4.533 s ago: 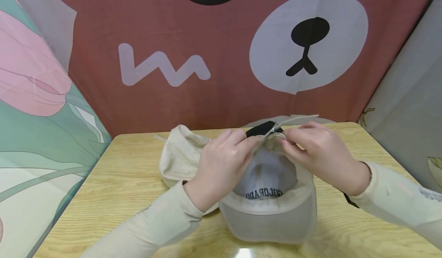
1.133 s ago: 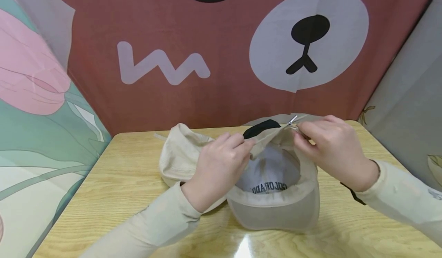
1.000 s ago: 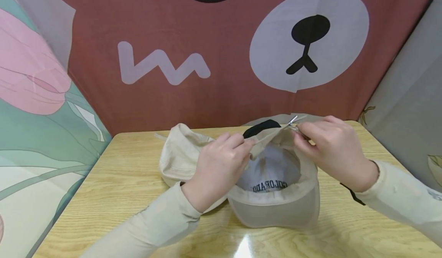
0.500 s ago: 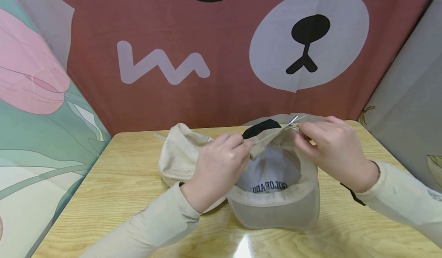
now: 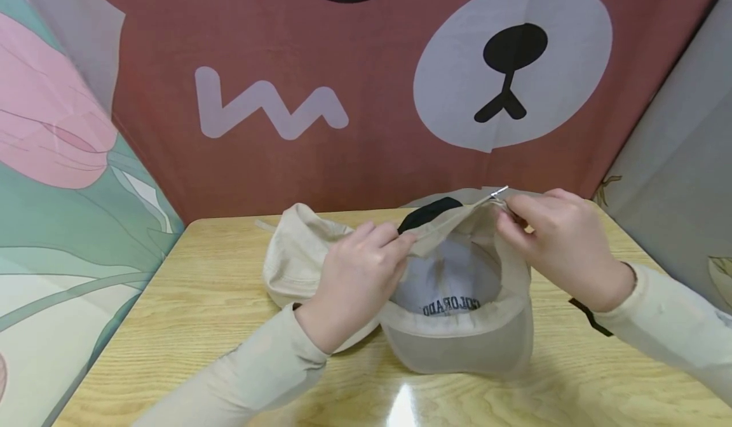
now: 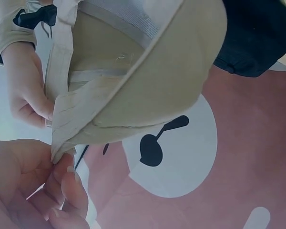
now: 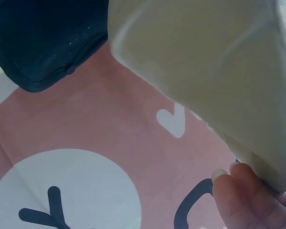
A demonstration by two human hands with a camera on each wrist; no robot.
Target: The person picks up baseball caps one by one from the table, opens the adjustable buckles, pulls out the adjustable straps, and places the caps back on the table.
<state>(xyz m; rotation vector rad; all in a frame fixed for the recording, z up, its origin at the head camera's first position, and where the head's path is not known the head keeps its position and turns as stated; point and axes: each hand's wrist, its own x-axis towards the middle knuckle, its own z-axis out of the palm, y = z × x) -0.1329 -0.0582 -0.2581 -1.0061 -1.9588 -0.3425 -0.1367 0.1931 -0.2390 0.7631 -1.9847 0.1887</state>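
A beige baseball cap point(image 5: 457, 354) is held with its inside towards me and its brim nearest me. Embroidered lettering shows mirrored through the lining. My left hand point(image 5: 357, 281) pinches the left part of its back strap point(image 5: 443, 227). The left wrist view shows the cloth's corner point(image 6: 62, 143) between fingertips and thumb. At the other end my right hand point(image 5: 563, 243) pinches the strap by a small metal buckle point(image 5: 499, 192). The strap stretches tight between both hands. In the right wrist view the beige cloth point(image 7: 214, 62) hides part of the fingers.
A second beige cap point(image 5: 294, 255) lies on the wood-grain table point(image 5: 211, 312), partly behind my left hand and forearm. Beyond the held cap is a black cloth item point(image 5: 431, 213), seen dark blue in the wrist views. A printed curtain point(image 5: 274, 173) hangs behind the table.
My hands have drawn farther apart, the right one moving right with the buckle. The strap's loose tail, long at first, no longer sticks out. The cap has shifted slightly right and up.
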